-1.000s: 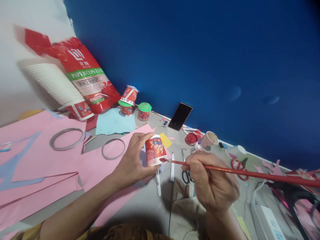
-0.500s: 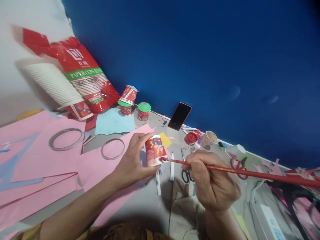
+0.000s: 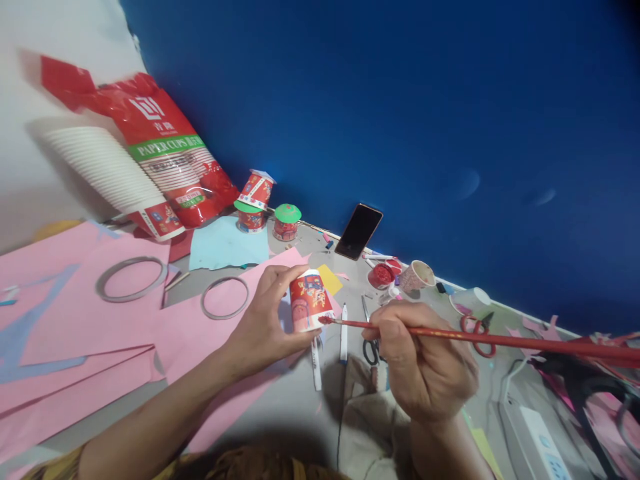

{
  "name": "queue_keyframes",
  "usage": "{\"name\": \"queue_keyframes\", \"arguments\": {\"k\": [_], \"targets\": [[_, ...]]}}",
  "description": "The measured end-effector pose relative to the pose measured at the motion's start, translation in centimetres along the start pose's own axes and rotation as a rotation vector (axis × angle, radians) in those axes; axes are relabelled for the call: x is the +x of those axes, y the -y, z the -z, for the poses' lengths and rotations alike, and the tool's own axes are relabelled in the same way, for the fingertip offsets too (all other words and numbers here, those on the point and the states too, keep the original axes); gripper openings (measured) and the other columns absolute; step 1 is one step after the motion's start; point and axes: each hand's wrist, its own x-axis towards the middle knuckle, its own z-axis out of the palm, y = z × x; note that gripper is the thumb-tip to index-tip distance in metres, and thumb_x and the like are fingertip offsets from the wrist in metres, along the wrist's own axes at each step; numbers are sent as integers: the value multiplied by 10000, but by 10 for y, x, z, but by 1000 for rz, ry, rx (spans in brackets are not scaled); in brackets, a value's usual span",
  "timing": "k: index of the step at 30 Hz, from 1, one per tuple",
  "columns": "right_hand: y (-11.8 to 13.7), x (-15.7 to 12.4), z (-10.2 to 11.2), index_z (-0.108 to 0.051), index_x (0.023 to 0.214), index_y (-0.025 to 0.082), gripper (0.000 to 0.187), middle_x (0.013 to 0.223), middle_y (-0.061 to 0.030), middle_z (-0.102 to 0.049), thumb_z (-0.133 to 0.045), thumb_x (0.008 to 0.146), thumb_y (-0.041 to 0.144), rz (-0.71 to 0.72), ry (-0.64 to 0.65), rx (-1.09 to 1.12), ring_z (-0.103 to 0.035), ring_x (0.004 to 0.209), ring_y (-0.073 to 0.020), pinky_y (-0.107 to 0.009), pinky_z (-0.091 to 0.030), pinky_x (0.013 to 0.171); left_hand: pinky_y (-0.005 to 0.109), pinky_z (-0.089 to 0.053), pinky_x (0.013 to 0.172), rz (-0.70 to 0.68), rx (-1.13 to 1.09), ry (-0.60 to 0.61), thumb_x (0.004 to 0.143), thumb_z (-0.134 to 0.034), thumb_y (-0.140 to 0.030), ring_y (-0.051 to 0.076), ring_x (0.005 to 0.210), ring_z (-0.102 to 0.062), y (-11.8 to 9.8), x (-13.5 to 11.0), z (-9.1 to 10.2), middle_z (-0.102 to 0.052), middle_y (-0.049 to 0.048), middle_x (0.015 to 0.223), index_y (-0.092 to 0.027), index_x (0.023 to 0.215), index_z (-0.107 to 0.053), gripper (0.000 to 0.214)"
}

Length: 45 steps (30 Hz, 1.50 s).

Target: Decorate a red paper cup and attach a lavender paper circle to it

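My left hand (image 3: pixel 267 313) is closed around a red and white printed paper cup (image 3: pixel 311 299), fingers on its upper edge and thumb under its lower edge. The cup is tilted above the table. My right hand (image 3: pixel 425 360) grips a long red-handled paintbrush (image 3: pixel 465 335) like a pen. The brush tip, loaded with red, meets the white lower part of the cup at its right side. Beneath the hands lie a white marker (image 3: pixel 344 337) and a pair of black-handled scissors (image 3: pixel 371 352), the scissors partly hidden by my right hand. A pot of red paint (image 3: pixel 381 276) stands beyond.
At the left are a red paper-cup bag (image 3: pixel 165 147), stacked cups (image 3: pixel 100 167), pink sheets (image 3: pixel 90 320) and tape rings (image 3: pixel 225 298). Decorated cups (image 3: pixel 287 223) and a phone (image 3: pixel 359 231) stand by the blue wall. Red scissors (image 3: pixel 477 335) and a power strip (image 3: pixel 537 440) are at the right.
The brush tip stays at the cup's lower edge. My right hand and the brush handle's far end have shifted very slightly; the left hand's grip is unchanged.
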Motion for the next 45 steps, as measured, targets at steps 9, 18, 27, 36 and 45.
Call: {"name": "queue_keyframes", "arguments": {"k": [9, 18, 27, 36, 45], "targets": [[-1, -2, 0, -697, 915, 211, 160, 754, 30, -742, -629, 1021, 113, -16, -51, 2, -691, 598, -118, -258, -537, 576, 549, -528, 1175, -16, 10, 0, 808, -895, -375, 340, 1337, -604, 1, 0, -1, -580, 89, 1424, -351, 1548, -513, 833], [1, 1, 1, -675, 904, 218, 166, 722, 39, -726, -614, 1035, 136, -20, 23, -16, -685, 585, -113, -238, -516, 549, 524, -536, 1175, -2, 6, 13, 806, -892, -335, 323, 1342, -599, -2, 0, 2, -577, 83, 1414, -331, 1546, -511, 832], [-1, -3, -3, -757, 955, 209, 178, 736, 4, -766, -635, 1085, 214, -127, -345, 51, -643, 503, -120, -266, -514, 475, 588, -489, 1243, 87, -160, 71, 815, -844, -298, 368, 1500, -537, -2, 2, 3, -509, 132, 1616, -310, 1562, -457, 842], [-23, 8, -4, -790, 1112, 271, 126, 992, -24, -834, -702, 1056, 340, -208, -129, 86, -717, 694, -152, -319, -608, 667, 555, -563, 1186, 234, -537, 111, 746, -972, -406, 403, 1433, -654, -14, 5, 7, -609, 159, 1578, -308, 1479, -457, 901], [-46, 8, -15, -598, 1538, 282, 1074, 1417, -155, -709, -933, 662, 803, -324, 384, 221, -719, 1206, -349, -514, -630, 992, 419, -655, 985, 229, -720, 86, 653, -1037, -349, 342, 1228, -769, -16, 4, 8, -686, 138, 1449, -308, 1410, -498, 930]]}}
